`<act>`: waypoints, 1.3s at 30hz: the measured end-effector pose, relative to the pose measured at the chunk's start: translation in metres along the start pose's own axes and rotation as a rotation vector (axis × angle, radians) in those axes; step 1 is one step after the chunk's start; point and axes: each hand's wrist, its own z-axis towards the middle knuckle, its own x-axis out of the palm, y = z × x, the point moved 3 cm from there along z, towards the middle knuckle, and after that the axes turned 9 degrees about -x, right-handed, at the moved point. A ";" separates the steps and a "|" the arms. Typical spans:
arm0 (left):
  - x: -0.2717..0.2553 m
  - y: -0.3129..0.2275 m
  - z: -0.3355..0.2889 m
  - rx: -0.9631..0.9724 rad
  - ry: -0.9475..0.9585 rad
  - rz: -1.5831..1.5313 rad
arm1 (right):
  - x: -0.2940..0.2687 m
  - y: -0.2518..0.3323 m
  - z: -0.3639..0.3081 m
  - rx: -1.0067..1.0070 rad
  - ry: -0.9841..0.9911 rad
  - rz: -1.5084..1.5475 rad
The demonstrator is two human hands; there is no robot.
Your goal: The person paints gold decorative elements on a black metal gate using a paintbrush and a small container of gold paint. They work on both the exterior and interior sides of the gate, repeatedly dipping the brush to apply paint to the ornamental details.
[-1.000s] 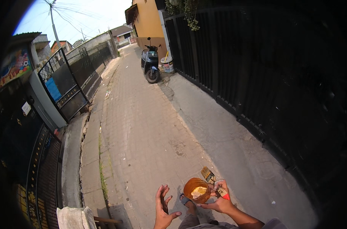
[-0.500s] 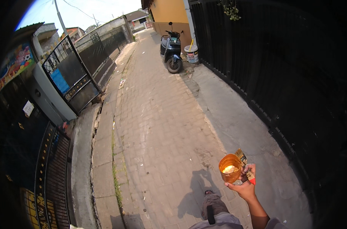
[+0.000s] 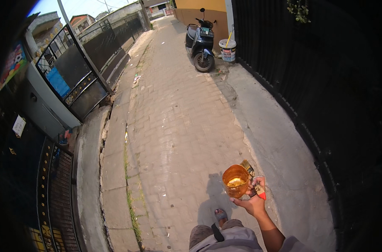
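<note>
My right hand (image 3: 255, 204) is closed around an orange-brown plastic cup (image 3: 227, 183), held out in front of me above the paving. The cup is open at the top and tilted a little toward me, with a bright yellowish patch showing inside. Pinned against its right side by the same hand is a paintbrush (image 3: 247, 167). Its bristle end points up past the rim, and a red-tipped handle end pokes out below the fingers. My left hand is out of view.
A brick-paved lane (image 3: 174, 126) runs ahead. On its right stand a parked dark scooter (image 3: 202, 44), a white bucket (image 3: 228, 51) with a yellow stick, and a tall black gate (image 3: 283, 63). Left are an open metal gate (image 3: 75, 67) and a cracked concrete edge (image 3: 92, 168).
The cup, brush and right hand have shifted left in the picture, the grip unchanged. The scooter and bucket sit higher and further right. More of my legs and a sandaled foot shows.
</note>
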 end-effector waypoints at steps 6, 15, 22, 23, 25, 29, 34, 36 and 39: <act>-0.144 -0.013 0.067 -0.056 -0.091 -0.101 | 0.126 -0.041 0.138 -0.025 0.141 -0.043; -0.409 0.027 0.143 -0.163 -0.270 -0.256 | 0.376 -0.118 0.325 0.010 0.141 0.143; -0.591 0.065 0.162 -0.331 -0.414 -0.431 | 0.579 -0.160 0.453 0.020 0.190 0.077; -0.614 0.074 0.166 -0.362 -0.437 -0.461 | 0.605 -0.173 0.470 -0.003 0.217 0.124; -0.659 0.094 0.176 -0.429 -0.480 -0.533 | 0.655 -0.207 0.504 -0.017 0.234 0.056; -0.748 0.139 0.206 -0.563 -0.560 -0.671 | 0.770 -0.282 0.586 -0.059 0.316 0.017; -0.880 0.172 0.256 -0.660 -0.641 -0.763 | 0.957 -0.332 0.694 -0.020 0.488 0.203; -0.951 0.164 0.281 -0.615 -0.690 -0.747 | 1.044 -0.337 0.744 0.004 0.460 0.165; -1.079 0.131 0.309 -0.505 -0.756 -0.697 | 1.179 -0.336 0.806 -0.007 0.509 0.235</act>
